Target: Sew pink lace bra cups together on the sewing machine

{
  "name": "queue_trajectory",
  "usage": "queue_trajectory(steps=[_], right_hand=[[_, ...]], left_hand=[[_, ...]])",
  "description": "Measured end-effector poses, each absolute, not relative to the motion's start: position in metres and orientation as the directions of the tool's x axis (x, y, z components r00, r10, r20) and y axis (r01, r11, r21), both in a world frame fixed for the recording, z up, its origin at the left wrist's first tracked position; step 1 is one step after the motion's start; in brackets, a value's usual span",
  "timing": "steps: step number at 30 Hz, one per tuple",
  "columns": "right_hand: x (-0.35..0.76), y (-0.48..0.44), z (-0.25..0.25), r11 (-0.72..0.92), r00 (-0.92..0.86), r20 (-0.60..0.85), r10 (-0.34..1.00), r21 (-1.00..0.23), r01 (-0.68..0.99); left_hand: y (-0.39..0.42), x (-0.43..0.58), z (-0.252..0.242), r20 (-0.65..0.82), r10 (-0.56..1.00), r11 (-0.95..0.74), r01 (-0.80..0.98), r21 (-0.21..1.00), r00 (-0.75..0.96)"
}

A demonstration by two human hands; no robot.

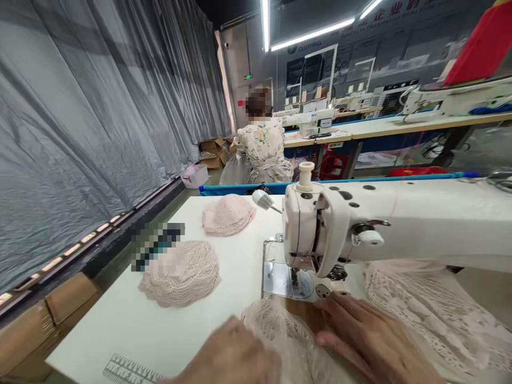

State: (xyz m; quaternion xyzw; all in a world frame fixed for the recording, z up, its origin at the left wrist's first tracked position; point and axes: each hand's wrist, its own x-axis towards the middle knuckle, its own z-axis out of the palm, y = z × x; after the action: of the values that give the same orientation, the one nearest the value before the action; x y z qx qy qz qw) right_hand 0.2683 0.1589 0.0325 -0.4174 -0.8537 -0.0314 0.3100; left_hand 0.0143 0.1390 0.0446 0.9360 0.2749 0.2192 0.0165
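Note:
A pale pink lace piece (276, 325) lies at the front of the sewing machine (308, 224), just below its needle and metal plate. My left hand (232, 352), somewhat blurred, is closed at the left edge of this lace, its fingertips partly hidden. On the other side my right hand (360, 330) lies palm down with its fingers stretched out, the fingertips beside the needle plate (276, 277) and the thumb near the lace. Right of the machine head, more lace fabric (432, 309) spreads under the arm.
Two stacks of lace cups, one nearer (182, 274) and one farther (228, 215), sit left on the white table (120, 320). A printed ruler scale (128, 368) marks its front. Cardboard boxes (48, 314) stand left below. Ahead, a person (262, 144) sits facing away.

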Motion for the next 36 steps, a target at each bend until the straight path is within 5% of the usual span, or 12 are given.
queue_trajectory(steps=[4, 8, 12, 15, 17, 23, 30, 36], right_hand=[[0.255, 0.158, 0.019, 0.701, -0.540, 0.556, 0.632, -0.112, 0.705], [0.251, 0.150, 0.021, 0.688, -0.546, 0.418, 0.726, -0.457, 0.565], [0.256, 0.146, 0.040, 0.393, -0.537, 0.161, 0.828, -0.850, 0.351], [0.260, 0.148, 0.049, 0.267, -0.589, 0.120, 0.799, -0.949, 0.170], [0.260, 0.149, 0.050, 0.217, -0.590, 0.088, 0.802, -0.964, 0.151], [0.257, 0.153, 0.047, 0.219, -0.511, 0.033, 0.859, -0.926, 0.308], [0.259, 0.152, 0.045, 0.317, -0.351, 0.098, 0.931, -0.694, 0.646], [0.267, 0.162, 0.025, 0.400, -0.279, 0.369, 0.886, -0.309, 0.863]], left_hand=[[0.164, 0.029, 0.064, 0.053, 0.876, -0.475, 0.841, 0.260, 0.479], [0.173, 0.045, 0.072, -0.192, 0.900, -0.299, 0.873, 0.385, 0.392], [0.164, 0.048, 0.075, -0.241, 0.866, -0.234, 0.780, 0.580, 0.438], [0.160, 0.047, 0.076, -0.245, 0.795, -0.071, 0.486, 0.871, 0.555], [0.161, 0.046, 0.076, -0.236, 0.735, -0.021, 0.368, 0.929, 0.636], [0.168, 0.050, 0.082, -0.172, 0.709, -0.268, 0.486, 0.832, 0.684], [0.182, 0.059, 0.076, -0.152, 0.785, -0.336, 0.620, 0.709, 0.600], [0.183, 0.062, 0.068, 0.015, 0.821, -0.503, 0.710, 0.494, 0.571]])
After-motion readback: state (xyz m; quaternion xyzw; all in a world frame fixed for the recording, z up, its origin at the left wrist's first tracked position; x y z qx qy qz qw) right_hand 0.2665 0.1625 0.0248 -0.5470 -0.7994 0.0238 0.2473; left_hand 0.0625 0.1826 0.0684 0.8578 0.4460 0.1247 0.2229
